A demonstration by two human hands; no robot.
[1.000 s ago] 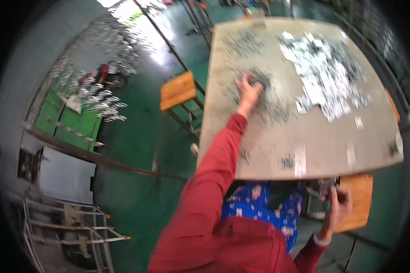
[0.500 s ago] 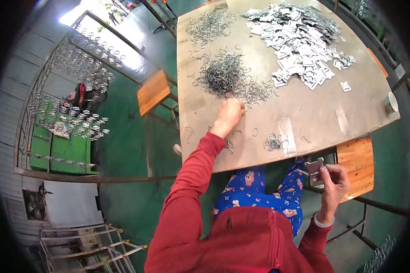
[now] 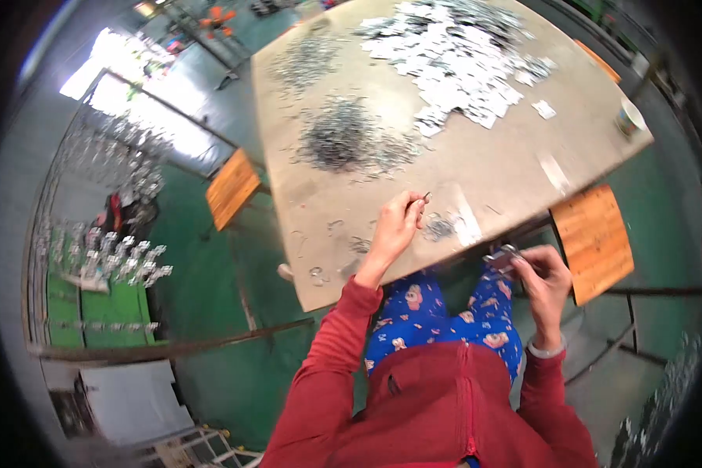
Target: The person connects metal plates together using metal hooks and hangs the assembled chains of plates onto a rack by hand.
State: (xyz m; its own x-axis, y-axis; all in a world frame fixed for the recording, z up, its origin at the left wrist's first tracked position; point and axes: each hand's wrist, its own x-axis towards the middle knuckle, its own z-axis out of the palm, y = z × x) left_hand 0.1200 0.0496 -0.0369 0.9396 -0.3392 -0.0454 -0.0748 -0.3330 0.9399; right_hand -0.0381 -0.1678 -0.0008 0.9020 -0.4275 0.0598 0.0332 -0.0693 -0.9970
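My left hand (image 3: 398, 228) is over the near part of the table, its thumb and fingertips pinched on a small curved metal hook (image 3: 427, 197). Past it lies a dark pile of similar hooks (image 3: 339, 134), with looser ones spread to its right. My right hand (image 3: 544, 282) is just off the table's near edge, above my lap. It grips a flat grey metal plate (image 3: 504, 259) between thumb and fingers; motion blur hides the plate's details. A small cluster of hooks (image 3: 439, 227) rests on the table beside my left hand.
The brown tabletop (image 3: 507, 164) carries a large heap of pale metal plates (image 3: 460, 62) at the back and a thinner spread of hooks (image 3: 308, 62) at far left. A paper cup (image 3: 630, 117) stands near the right corner. Wooden stools (image 3: 597, 242) flank the table.
My left hand has drawn back from the hook pile toward me, now with a hook in its fingertips. My right hand has shifted slightly left with the plate. The view has turned and blurred.
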